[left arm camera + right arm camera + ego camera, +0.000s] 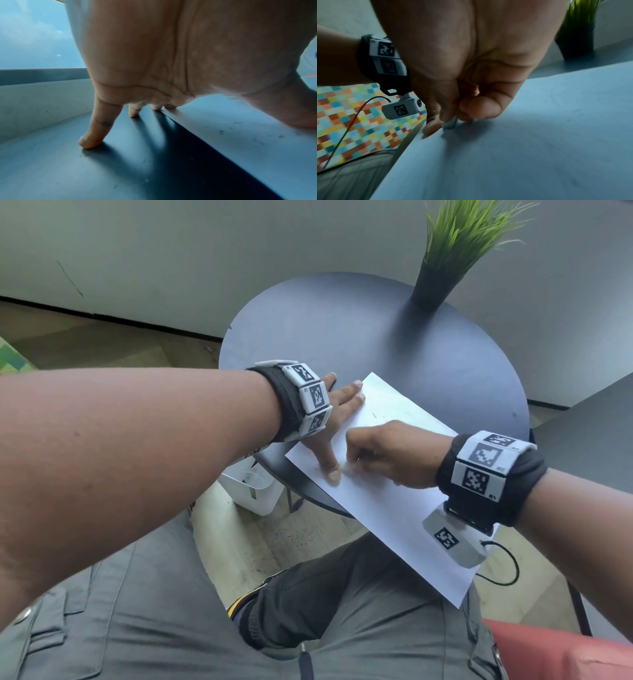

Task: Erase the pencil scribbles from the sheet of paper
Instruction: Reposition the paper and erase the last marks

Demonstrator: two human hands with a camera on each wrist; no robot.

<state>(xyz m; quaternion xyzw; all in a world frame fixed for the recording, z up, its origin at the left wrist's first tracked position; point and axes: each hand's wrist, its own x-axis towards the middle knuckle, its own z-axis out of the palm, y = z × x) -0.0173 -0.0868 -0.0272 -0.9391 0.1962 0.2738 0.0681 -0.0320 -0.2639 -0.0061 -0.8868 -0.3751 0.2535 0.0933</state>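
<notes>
A white sheet of paper (387,501) lies slanted across the round dark table (342,337), its near corner hanging past the table's edge. My left hand (337,422) lies flat with spread fingers, pressing the paper's left edge (231,135); the little finger (96,129) touches bare table. My right hand (383,457) pinches a small white eraser (451,123) against the paper (539,148), right beside the left thumb (330,467). A faint pencil mark (374,415) shows on the sheet beyond the right hand.
A potted green grass plant (445,265) stands at the table's far right side. A white bin (253,487) sits on the floor under the table's left edge. My lap in grey trousers fills the near view. A grey wall runs behind.
</notes>
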